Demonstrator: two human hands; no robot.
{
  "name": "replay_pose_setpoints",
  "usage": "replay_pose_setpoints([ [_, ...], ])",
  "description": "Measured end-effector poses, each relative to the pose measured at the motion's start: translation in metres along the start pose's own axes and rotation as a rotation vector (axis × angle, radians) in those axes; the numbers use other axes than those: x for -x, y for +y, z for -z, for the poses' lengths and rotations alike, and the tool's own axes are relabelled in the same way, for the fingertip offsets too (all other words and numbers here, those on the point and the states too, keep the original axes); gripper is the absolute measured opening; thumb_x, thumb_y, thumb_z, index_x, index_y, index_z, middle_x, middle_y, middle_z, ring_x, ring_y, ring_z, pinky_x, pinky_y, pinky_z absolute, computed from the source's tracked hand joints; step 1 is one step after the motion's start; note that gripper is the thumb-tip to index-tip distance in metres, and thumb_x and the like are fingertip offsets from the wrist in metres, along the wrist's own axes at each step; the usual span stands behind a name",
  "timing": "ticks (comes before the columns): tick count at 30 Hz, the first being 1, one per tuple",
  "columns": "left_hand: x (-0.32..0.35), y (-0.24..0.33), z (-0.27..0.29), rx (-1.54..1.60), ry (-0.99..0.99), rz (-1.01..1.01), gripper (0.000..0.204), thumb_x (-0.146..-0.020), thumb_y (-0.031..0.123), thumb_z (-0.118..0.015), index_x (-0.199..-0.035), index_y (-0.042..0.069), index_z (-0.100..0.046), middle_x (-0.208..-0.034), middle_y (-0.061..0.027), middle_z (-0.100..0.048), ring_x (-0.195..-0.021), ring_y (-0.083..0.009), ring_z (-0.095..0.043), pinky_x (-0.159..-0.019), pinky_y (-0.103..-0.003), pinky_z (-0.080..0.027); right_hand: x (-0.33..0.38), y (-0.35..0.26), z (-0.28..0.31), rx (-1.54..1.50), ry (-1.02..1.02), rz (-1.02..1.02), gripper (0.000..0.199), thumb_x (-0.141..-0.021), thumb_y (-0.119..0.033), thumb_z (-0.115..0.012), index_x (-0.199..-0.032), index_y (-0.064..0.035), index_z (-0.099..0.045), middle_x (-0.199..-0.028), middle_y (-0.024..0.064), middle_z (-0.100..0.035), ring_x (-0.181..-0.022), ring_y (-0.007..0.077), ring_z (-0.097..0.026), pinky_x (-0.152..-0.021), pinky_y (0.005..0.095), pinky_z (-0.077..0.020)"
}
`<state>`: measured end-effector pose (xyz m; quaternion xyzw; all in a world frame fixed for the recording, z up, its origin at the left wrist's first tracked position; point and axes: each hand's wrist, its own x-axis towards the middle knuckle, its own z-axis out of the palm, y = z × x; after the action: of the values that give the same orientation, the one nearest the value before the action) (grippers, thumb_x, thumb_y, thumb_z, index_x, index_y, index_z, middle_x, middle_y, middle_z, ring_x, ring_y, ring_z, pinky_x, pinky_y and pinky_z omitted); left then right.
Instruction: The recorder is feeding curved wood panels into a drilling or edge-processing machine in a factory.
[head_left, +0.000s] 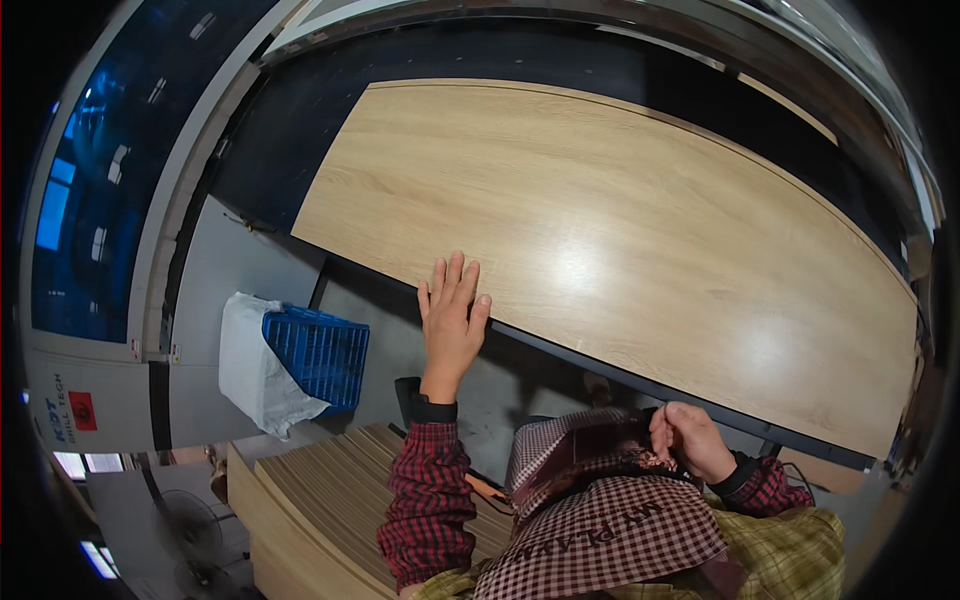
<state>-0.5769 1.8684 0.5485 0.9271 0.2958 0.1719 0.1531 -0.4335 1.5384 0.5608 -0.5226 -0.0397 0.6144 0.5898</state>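
A large wood-grain board (560,190) lies flat on a dark machine table in front of me. My left hand (455,310) rests on the board's near edge toward its left end, palm down, with the fingers stretched out and nothing held. Close to my body, below the near edge, my right hand (692,440) is closed with its fingers curled in beside my checked apron (610,525). Whatever those fingers may hold is hidden.
A blue plastic crate (335,355) partly covered with white sheeting stands on the left. Behind it rises a machine with a dark window (100,190). A stack of boards (330,490) sits at my lower left, near a fan (190,525). A machine beam (480,18) spans the far side.
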Motion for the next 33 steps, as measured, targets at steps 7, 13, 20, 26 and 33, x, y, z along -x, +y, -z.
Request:
replay_pose_setpoints([
  [7, -0.024, -0.126, 0.042, 0.045, 0.038, 0.027, 0.043, -0.088, 0.025, -0.047, -0.128, 0.01, -0.043, -0.14, -0.0094, -0.031, -0.131, -0.0295, -0.021, -0.105, -0.046, -0.008, -0.053, -0.029, -0.099, 0.406, 0.155, 0.325, 0.018, -0.091, -0.011, -0.042, -0.084, 0.0016, -0.052, -0.069, 0.0053, -0.055, -0.06, 0.011, -0.052, -0.058, 0.0227, -0.0437],
  [13, -0.057, -0.247, 0.079, 0.061, 0.078, -0.087, 0.064, -0.076, 0.042, -0.061, -0.127, 0.007, -0.042, -0.138, -0.0136, -0.031, -0.131, -0.0322, -0.02, -0.104, -0.048, -0.01, -0.128, -0.04, -0.169, 1.361, 0.609, 0.77, 0.032, -0.081, -0.009, -0.051, -0.112, -0.0008, -0.046, -0.122, 0.0178, -0.043, -0.113, 0.0308, -0.041, -0.095, 0.0348, -0.0318],
  [20, -0.088, -0.365, 0.104, 0.008, 0.054, -0.036, 0.067, -0.075, 0.043, -0.061, -0.128, 0.008, -0.041, -0.14, -0.0142, -0.027, -0.131, -0.0323, -0.018, -0.105, -0.049, -0.01, -0.219, -0.049, -0.222, 1.803, 0.574, 0.64, 0.047, -0.086, -0.018, -0.047, -0.13, -0.0061, -0.037, -0.139, 0.0139, -0.028, -0.13, 0.0308, -0.022, -0.105, 0.0403, -0.0203],
  [26, -0.134, -0.413, 0.141, 0.067, 0.162, 0.004, 0.051, -0.079, 0.026, -0.059, -0.124, 0.006, -0.046, -0.137, -0.0206, -0.028, -0.127, -0.0415, -0.02, -0.102, -0.048, -0.019, -0.272, -0.086, -0.295, 1.884, 0.603, 0.676, 0.053, -0.081, -0.014, -0.052, -0.131, -0.0056, -0.036, -0.139, 0.015, -0.027, -0.129, 0.0331, -0.023, -0.105, 0.0413, -0.0199],
  [33, -0.178, -0.47, 0.158, 0.074, 0.116, 0.019, 0.042, -0.081, 0.015, -0.056, -0.121, 0.008, -0.048, -0.137, -0.0221, -0.027, -0.127, -0.0444, -0.02, -0.101, -0.043, -0.027, -0.337, -0.112, -0.349, 1.768, 0.547, 0.716, 0.054, -0.076, -0.008, -0.054, -0.128, -0.0028, -0.039, -0.138, 0.0156, -0.029, -0.127, 0.034, -0.025, -0.103, 0.0423, -0.0209],
])
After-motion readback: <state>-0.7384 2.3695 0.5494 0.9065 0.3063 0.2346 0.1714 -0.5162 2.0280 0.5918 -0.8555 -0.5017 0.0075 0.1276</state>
